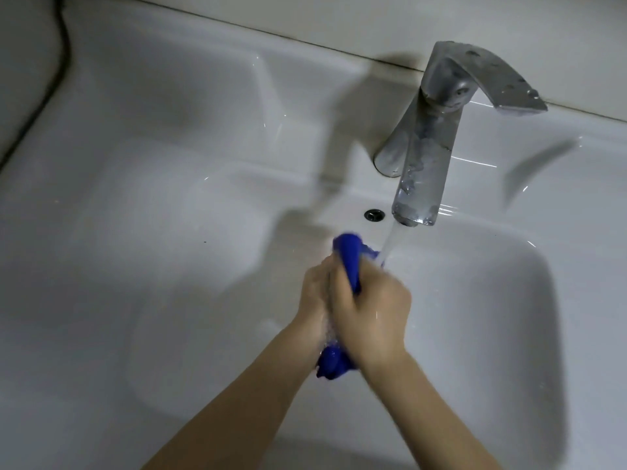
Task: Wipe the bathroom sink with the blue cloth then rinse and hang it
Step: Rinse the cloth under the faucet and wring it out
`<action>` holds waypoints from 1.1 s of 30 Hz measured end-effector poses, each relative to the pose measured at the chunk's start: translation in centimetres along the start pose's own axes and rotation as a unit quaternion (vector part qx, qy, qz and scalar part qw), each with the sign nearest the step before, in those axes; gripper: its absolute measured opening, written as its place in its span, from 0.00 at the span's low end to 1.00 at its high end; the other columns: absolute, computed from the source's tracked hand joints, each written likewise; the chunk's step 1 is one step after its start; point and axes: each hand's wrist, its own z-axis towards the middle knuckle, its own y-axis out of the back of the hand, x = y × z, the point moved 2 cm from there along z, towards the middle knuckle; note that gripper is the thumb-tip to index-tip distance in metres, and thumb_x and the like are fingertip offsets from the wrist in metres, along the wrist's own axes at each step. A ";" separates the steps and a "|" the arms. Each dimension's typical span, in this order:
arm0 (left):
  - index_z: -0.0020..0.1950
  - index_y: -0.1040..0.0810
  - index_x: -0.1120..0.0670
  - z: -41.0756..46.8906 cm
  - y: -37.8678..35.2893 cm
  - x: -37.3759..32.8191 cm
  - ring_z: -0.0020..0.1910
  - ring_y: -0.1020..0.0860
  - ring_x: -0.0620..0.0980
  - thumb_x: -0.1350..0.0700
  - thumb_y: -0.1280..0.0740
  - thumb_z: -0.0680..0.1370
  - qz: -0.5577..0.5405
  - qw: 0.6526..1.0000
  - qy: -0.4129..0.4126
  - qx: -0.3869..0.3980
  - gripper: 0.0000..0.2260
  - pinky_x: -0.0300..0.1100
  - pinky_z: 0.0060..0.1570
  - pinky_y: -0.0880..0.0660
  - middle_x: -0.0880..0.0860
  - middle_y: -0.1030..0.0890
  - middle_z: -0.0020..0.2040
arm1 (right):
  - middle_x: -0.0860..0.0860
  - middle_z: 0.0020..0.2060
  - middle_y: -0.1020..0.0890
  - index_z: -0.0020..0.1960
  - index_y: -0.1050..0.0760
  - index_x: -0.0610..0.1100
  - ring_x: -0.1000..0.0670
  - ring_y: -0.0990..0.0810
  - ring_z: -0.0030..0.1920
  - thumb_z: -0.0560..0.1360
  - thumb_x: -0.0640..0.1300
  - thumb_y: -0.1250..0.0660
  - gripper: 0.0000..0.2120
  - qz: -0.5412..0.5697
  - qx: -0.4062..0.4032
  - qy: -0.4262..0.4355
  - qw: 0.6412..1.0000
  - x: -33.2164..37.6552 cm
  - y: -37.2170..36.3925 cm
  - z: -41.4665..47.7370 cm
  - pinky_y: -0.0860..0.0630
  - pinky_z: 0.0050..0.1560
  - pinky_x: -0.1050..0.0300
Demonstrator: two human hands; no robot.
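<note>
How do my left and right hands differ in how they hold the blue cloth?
The right hand lies on top, its whole back showing; the left hand sits partly hidden behind it. The right hand is nearer the water stream; the left hand is farther. Both grip the blue cloth over the sink.

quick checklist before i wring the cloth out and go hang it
1. Left hand and right hand both grip the bunched blue cloth: ok.
2. Cloth held over the white ceramic sink basin, so drips land inside: ok.
3. Water stream from the grey metal faucet meets the cloth's far end: ok.
4. Faucet turned off: not ok, water is running.
5. Cloth rinsed clean: cannot tell.
6. Hanging spot ready: cannot tell, none in view.
</note>
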 end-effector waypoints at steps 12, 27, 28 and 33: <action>0.25 0.31 0.52 -0.4 -0.1 -0.7 0.26 0.29 0.44 0.59 0.35 0.73 0.035 0.998 -0.047 -0.005 0.16 0.36 0.31 0.29 0.48 0.30 0.24 | 0.53 0.20 0.35 0.27 0.43 0.51 0.46 0.32 0.23 0.76 0.56 0.43 0.21 0.018 0.003 -0.007 1.000 0.2 -0.3 0.4 0.33 0.28 0.52; 0.38 0.20 0.57 -1.6 -0.6 -0.5 0.37 0.20 0.54 0.51 0.35 0.78 0.021 0.997 -0.066 -0.026 0.13 0.47 0.43 0.23 0.55 0.20 0.35 | 0.55 0.21 0.36 0.27 0.45 0.49 0.50 0.37 0.28 0.80 0.49 0.39 0.25 0.074 -0.037 -0.145 0.986 -3.1 0.6 3.9 0.37 0.34 0.52; 0.36 0.19 0.55 -1.8 -0.8 -0.2 0.37 0.20 0.53 0.51 0.34 0.77 0.014 0.998 -0.064 -0.015 0.13 0.47 0.44 0.23 0.54 0.19 0.35 | 0.57 0.20 0.38 0.27 0.45 0.48 0.51 0.40 0.28 0.79 0.48 0.39 0.25 0.106 -0.044 -0.193 0.974 -3.8 0.9 3.2 0.38 0.33 0.53; 0.31 0.27 0.56 -1.4 -0.2 -0.9 0.30 0.26 0.50 0.55 0.37 0.77 0.036 0.995 -0.088 -0.017 0.15 0.38 0.36 0.28 0.51 0.26 0.28 | 0.45 0.19 0.34 0.24 0.40 0.44 0.49 0.33 0.23 0.78 0.51 0.37 0.27 0.211 0.016 -0.171 0.962 -0.6 1.3 -3.8 0.34 0.26 0.52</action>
